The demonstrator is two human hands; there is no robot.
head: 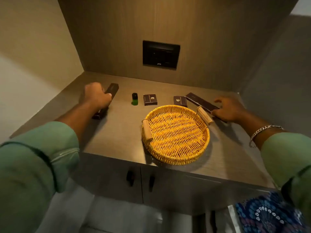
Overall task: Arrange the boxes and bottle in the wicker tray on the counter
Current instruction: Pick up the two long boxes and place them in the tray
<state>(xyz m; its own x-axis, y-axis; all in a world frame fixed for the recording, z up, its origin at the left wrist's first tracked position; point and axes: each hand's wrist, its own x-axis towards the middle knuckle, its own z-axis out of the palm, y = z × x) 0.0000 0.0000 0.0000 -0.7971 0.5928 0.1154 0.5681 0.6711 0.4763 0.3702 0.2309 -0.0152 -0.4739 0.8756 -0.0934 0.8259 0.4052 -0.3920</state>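
Observation:
A round yellow wicker tray (176, 158) with two wooden handles sits on the counter, nothing in it. My left hand (96, 95) is closed around a long dark box (112, 89) lying at the far left. My right hand (229, 109) rests on the near end of another long dark box (199, 100), with thumb and fingers at its edges. Between them stand a small green bottle (134, 99) with a black cap and two small square dark boxes (150, 99) (180, 101), the second just behind the tray's rim.
The brown counter (121, 130) sits in a wood-panelled alcove with a black wall panel (161, 55) at the back. Cabinet doors with dark handles (130, 178) lie below the front edge. A wall closes the left side.

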